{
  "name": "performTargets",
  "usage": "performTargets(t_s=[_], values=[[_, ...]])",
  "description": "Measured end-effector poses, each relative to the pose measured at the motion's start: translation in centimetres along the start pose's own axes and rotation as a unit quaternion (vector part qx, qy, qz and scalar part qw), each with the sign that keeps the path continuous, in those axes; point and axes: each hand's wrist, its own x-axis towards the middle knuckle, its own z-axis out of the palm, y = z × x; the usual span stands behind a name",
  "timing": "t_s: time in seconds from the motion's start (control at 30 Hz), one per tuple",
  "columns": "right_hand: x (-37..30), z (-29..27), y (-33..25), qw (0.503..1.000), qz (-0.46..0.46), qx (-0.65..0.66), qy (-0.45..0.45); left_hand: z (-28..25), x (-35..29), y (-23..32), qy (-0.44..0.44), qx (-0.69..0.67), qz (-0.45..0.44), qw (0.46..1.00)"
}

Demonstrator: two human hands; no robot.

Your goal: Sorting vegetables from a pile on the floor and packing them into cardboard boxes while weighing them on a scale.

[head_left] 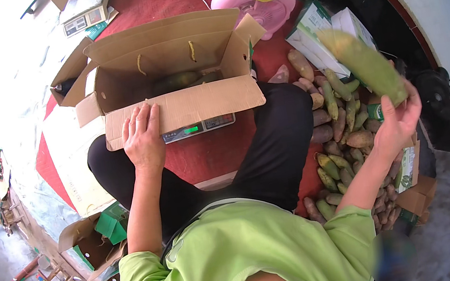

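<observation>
A cardboard box (163,44) with yellow cord handles stands between my knees, its flaps folded outward. Inside lie dark green, long fruits (176,81), partly in shadow. My left hand (142,131) rests flat on the near flap (201,104), fingers stretched out. Under that flap shows a scale (199,127) with a lit green display. Out to the right, my right hand (400,115) grips the lower end of a large, long green gourd (364,62), yellowish at its upper end and slightly blurred. The gourd is raised above the heap of produce (345,121).
The heap mixes green long fruits with reddish-brown tubers on a red mat (198,156). Beyond it sit white cartons (315,35) and a pink bird-shaped fan (256,3). Another scale (84,15) is at the far left. An opened carton (84,236) lies by my left knee.
</observation>
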Motion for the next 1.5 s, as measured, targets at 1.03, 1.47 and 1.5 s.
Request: performTargets(t_s=[1.03,1.47,1.5], values=[[-8.5,-3.7,14.7,0.916,0.258,-0.246,-0.182,1.2,-0.6,0.5,-0.015,0.033,0.028,0.999],[-40.1,-16.6,25.7,0.495,0.234,-0.506,-0.666,1.4,-0.6,0.7,-0.015,0.052,0.066,0.996],[-41.7,-16.3,25.7,0.532,0.365,-0.51,-0.569,1.5,-0.6,0.8,-0.013,0.051,0.074,0.996]])
